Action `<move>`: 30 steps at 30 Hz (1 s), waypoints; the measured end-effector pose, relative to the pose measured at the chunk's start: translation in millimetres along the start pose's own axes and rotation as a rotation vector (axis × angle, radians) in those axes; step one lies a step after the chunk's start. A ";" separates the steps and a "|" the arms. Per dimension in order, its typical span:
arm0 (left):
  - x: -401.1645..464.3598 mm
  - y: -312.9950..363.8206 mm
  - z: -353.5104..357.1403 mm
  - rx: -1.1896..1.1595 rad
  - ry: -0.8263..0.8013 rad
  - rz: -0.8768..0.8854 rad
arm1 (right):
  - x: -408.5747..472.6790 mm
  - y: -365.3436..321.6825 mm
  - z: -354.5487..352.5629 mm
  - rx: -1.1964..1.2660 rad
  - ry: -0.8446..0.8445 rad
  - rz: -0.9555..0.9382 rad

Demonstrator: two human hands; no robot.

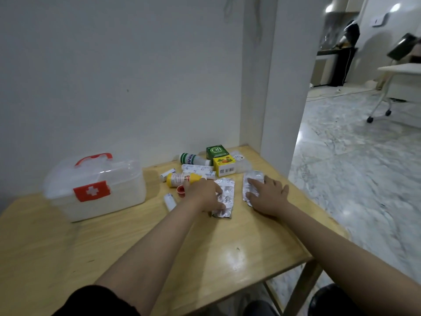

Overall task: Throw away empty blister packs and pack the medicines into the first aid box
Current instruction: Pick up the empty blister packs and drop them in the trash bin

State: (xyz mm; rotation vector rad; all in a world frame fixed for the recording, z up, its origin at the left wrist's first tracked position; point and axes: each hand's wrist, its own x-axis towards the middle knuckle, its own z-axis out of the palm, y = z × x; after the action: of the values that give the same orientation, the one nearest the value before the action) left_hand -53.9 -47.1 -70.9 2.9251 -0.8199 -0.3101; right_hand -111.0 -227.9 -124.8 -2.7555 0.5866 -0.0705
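Note:
Two silver blister packs lie on the wooden table (239, 254). My left hand (202, 193) rests on the left blister pack (227, 197), fingers curled over its left edge. My right hand (268, 195) lies flat on the right blister pack (250, 179), fingers spread. Whether either pack is lifted I cannot tell. The first aid box (95, 188), translucent white with a red handle and a red cross label, stands closed at the table's left. Behind my hands sit a yellow bottle (182, 179), a green-and-white bottle (193, 158), a green box (216, 152) and a yellow box (224, 166).
White tubes (198, 168) lie by the bottles, a small red cap (181, 190) and a white tube (170, 201) sit left of my left hand. A wall rises behind the table. To the right is a marble floor with a wheeled white table (398, 71).

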 end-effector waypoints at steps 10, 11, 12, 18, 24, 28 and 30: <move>5.4 20.7 4.1 -0.124 0.057 -0.028 | -29.0 9.3 -10.3 0.254 0.035 0.040; 6.5 21.7 5.0 -0.140 0.062 -0.025 | -31.1 9.8 -12.2 0.277 0.035 0.041; 6.8 21.9 5.4 -0.160 0.067 -0.021 | -33.1 10.4 -13.4 0.303 0.032 0.038; 0.5 15.2 6.5 -0.348 0.075 -0.008 | -45.8 24.8 -23.4 0.511 0.080 0.032; -12.6 35.5 -0.4 -0.577 0.149 0.118 | -65.9 54.7 -42.7 0.549 0.174 0.051; -16.5 74.8 -2.2 -0.735 0.152 0.224 | -95.1 86.8 -61.5 0.617 0.305 0.068; -16.8 102.6 0.5 -0.759 0.121 0.305 | -111.7 108.3 -67.4 0.630 0.352 0.076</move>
State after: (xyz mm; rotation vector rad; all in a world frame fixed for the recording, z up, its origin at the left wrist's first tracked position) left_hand -119.8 -125.8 -54.4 2.0675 -0.8693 -0.3230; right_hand -262.9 -296.5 -93.7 -2.1136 0.6232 -0.6200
